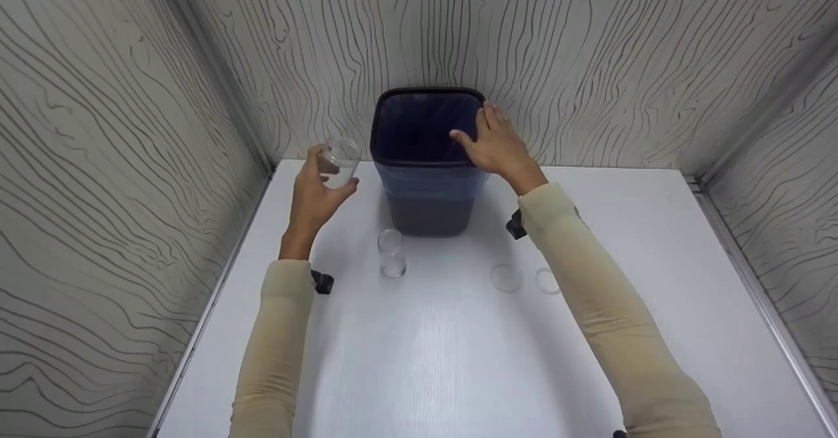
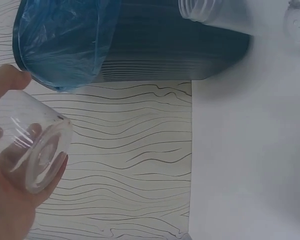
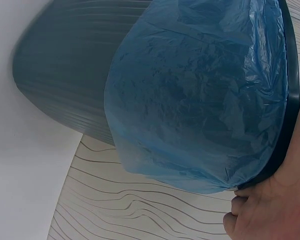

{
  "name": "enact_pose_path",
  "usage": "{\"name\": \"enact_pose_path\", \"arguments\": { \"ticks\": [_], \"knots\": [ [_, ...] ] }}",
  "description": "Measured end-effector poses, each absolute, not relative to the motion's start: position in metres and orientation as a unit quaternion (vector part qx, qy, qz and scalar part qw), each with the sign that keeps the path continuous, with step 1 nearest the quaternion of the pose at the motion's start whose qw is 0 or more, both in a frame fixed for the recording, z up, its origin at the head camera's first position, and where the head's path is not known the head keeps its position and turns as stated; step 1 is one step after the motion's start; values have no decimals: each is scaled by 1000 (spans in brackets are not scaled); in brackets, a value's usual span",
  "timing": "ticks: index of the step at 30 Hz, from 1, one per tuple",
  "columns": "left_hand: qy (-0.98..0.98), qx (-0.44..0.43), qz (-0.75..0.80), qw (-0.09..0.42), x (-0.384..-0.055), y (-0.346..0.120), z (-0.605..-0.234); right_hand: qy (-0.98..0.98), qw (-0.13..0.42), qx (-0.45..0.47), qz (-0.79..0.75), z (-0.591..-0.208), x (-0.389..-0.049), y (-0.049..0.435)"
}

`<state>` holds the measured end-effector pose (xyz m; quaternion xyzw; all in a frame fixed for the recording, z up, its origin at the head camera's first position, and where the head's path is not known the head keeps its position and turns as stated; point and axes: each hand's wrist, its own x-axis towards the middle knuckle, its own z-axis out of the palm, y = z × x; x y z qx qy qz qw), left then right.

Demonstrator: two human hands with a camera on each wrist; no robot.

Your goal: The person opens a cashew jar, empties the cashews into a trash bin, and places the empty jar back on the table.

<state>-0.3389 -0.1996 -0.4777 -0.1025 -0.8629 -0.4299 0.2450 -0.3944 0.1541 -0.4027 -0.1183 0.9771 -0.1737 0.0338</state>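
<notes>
My left hand (image 1: 314, 189) grips a clear jar (image 1: 344, 156) in the air, left of a dark trash bin (image 1: 429, 205). The left wrist view shows the jar's round base (image 2: 47, 157), tilted, with thumb and fingers around its side. On the bin's right rim sits my right hand (image 1: 501, 146), the thumb over the opening and the fingertips (image 3: 231, 222) curled round the outside of the rim. A blue bag (image 3: 190, 100) lines the bin and folds over its outside. In front of the bin stands a second clear jar (image 1: 392, 255), its threaded neck (image 2: 197, 9) uncovered.
Two clear round pieces, a disc (image 1: 506, 277) and a ring-like one (image 1: 547, 281), lie on the white table (image 1: 419, 359) near the right forearm. Patterned wall panels (image 1: 327, 45) close in the back and both sides, with the bin close to the back one.
</notes>
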Motion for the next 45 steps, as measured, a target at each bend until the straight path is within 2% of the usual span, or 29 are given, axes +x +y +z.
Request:
{"name": "enact_pose_path", "arguments": {
  "ticks": [14,23,45],
  "knots": [
    [-854,-92,-452,242,-335,-203,-503,977,33,-115,-177,-405,-396,156],
    [-860,-54,-454,225,-330,-203,-517,976,30,-120,-179,-406,-394,156],
    [-851,-45,-492,179,-321,-203,-554,978,25,-123,-169,-405,-395,154]
  ]
}}
